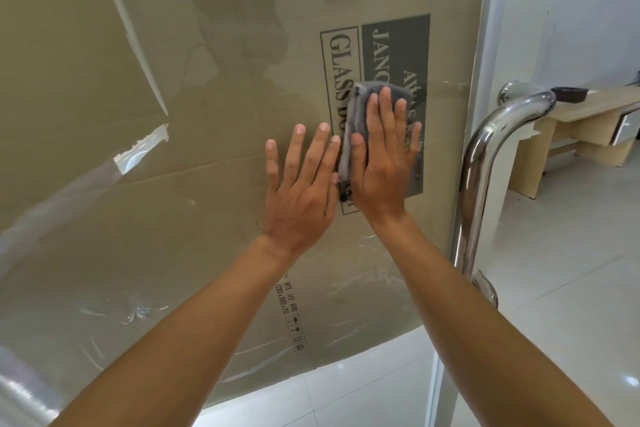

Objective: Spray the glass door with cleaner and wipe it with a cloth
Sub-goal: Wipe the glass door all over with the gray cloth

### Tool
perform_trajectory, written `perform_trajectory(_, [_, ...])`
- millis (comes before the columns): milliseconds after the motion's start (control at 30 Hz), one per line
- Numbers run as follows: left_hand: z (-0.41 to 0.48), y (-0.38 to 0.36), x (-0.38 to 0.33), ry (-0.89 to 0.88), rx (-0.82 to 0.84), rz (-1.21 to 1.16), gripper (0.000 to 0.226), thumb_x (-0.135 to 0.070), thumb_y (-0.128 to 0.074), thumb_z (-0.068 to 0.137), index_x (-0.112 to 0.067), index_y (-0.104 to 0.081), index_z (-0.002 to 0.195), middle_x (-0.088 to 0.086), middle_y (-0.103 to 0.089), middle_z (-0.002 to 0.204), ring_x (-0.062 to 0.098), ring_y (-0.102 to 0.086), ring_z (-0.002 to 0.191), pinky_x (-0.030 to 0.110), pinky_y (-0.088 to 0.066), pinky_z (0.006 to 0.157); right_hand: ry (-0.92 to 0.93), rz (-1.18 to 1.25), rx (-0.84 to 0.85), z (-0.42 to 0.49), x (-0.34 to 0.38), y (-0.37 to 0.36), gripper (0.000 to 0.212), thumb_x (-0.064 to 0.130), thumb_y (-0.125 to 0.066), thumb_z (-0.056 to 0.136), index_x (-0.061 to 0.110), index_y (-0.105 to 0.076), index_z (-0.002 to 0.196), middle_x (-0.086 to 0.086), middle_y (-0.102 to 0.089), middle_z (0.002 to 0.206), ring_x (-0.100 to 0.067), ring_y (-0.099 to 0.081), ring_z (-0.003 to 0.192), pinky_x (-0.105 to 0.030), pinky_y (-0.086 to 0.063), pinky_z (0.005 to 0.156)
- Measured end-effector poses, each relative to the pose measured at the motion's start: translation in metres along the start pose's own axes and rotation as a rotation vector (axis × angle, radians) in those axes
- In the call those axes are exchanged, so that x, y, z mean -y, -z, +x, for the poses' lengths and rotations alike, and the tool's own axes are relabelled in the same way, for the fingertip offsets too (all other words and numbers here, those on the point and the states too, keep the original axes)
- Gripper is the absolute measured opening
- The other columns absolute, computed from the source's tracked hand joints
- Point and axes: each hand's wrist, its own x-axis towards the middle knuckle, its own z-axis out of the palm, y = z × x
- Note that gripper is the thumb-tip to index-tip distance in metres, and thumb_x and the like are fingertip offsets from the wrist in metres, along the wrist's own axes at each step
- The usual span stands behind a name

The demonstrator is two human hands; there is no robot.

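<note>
The glass door (207,87) fills most of the head view, with brown printed cardboard behind it. A folded grey cloth (360,104) lies flat against the glass near the door's right edge. My right hand (384,163) presses on the cloth with its palm, fingers spread and pointing up. My left hand (301,187) rests flat on the bare glass just left of the cloth, fingers apart, holding nothing. No spray bottle is in view.
A curved steel door handle (485,163) stands out at the right edge of the door. Past the door, a pale wooden desk (581,125) stands on a white tiled floor (571,253). Reflections and tape marks streak the lower glass.
</note>
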Motion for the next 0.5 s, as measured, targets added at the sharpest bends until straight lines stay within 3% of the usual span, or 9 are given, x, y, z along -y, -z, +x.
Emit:
perform_trajectory(167, [-0.001,-0.007,0.002,-0.029,0.0,0.035,0.05,-0.026,-0.045,0.101,-0.012,-0.038,0.148,0.008,-0.034,0.155,0.033,-0.027,0.144,0.06,-0.016,0.115,-0.194,0.011,0.136,-0.082,-0.025,0.016,0.059,0.035,-0.03,0.105,0.02,-0.005,0.156,-0.013,-0.021,0.16,-0.025,-0.009,0.151,-0.056,-0.015,0.12])
perform_trajectory(333, [-0.001,-0.013,0.001,-0.055,-0.063,0.124,0.049,-0.029,-0.043,0.101,-0.012,-0.04,0.146,0.008,-0.04,0.152,0.033,-0.033,0.141,0.06,-0.024,0.112,-0.224,-0.033,0.185,-0.102,-0.019,0.018,0.069,0.049,-0.032,0.102,0.009,-0.01,0.154,-0.008,-0.013,0.16,-0.027,-0.005,0.151,-0.056,-0.012,0.12])
perform_trajectory(433, [0.001,-0.014,0.003,-0.069,-0.094,0.125,0.046,-0.027,-0.042,0.101,-0.013,-0.042,0.144,0.008,-0.045,0.148,0.031,-0.033,0.139,0.058,-0.025,0.111,-0.164,-0.028,0.136,-0.075,-0.009,0.013,0.064,0.039,-0.034,0.103,0.014,-0.005,0.155,-0.009,-0.017,0.159,-0.026,-0.007,0.15,-0.056,-0.013,0.12])
perform_trajectory(500, [0.006,-0.013,0.006,-0.081,-0.12,0.142,0.043,-0.027,-0.041,0.101,-0.015,-0.045,0.141,0.006,-0.051,0.143,0.029,-0.035,0.135,0.056,-0.027,0.108,-0.075,-0.02,0.101,-0.047,-0.001,0.009,0.059,0.033,-0.034,0.103,0.01,-0.012,0.153,-0.01,-0.019,0.158,-0.025,-0.009,0.149,-0.057,-0.015,0.119])
